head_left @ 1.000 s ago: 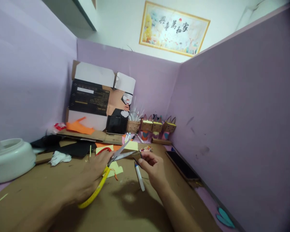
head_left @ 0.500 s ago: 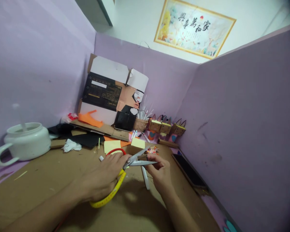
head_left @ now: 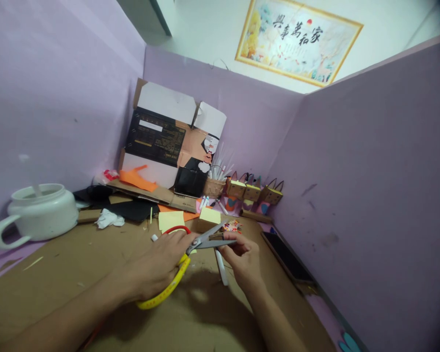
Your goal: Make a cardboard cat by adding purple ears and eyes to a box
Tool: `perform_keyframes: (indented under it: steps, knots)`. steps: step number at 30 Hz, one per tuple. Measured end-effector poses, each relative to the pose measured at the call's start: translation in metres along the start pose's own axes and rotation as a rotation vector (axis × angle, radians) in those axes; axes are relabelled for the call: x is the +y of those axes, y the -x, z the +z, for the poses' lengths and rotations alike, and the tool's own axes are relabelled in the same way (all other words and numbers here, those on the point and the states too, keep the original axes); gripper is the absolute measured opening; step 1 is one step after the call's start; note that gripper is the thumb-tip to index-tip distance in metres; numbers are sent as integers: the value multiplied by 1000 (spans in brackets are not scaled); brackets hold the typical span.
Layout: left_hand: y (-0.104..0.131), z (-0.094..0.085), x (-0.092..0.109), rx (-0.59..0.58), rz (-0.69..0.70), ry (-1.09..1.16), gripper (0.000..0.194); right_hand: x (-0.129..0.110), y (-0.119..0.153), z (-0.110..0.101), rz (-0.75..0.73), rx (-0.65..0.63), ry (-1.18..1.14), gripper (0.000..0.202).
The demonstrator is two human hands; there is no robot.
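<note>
My left hand (head_left: 161,266) is wrapped round the handles of a pair of scissors (head_left: 168,292), one handle yellow and one red. The blades are parted and point right, toward my right hand (head_left: 244,259). My right hand pinches a small brown piece of cardboard (head_left: 216,236), which lies between the blades. Its far edge is hard to make out. Below the blades, a white stick-like marker (head_left: 221,268) lies on the brown cardboard sheet (head_left: 132,322). Just beyond the scissors stand a small yellow-topped box (head_left: 208,219) and yellow paper (head_left: 170,221).
A white mug (head_left: 44,212) stands at the left, near crumpled tissue (head_left: 110,218) and black paper (head_left: 135,210). A flattened box (head_left: 161,137) leans on the back wall. Small eared boxes (head_left: 272,194) are at the back right, a phone (head_left: 288,256) at the right.
The scissor blades have drawn slightly closer together. Both hands stay in nearly the same place, and the view has shifted slightly.
</note>
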State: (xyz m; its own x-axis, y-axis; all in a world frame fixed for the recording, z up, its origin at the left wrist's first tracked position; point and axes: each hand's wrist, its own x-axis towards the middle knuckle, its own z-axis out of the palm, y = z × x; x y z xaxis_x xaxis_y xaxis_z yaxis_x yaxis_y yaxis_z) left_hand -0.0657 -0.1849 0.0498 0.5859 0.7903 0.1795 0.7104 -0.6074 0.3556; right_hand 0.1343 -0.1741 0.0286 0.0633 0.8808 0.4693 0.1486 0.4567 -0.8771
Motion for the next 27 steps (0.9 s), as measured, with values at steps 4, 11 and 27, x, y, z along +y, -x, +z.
perform_keyframes:
  steps: [4,11,27]
  knots:
    - [-3,5,-3,18,-14,-29,50,2,0,-1,0,2,-12,13]
    - [-3,10,-5,74,-27,-74,45,6,0,-1,5,1,-39,16]
    - [-1,9,-8,28,-21,-148,33,0,0,0,46,-56,-56,14]
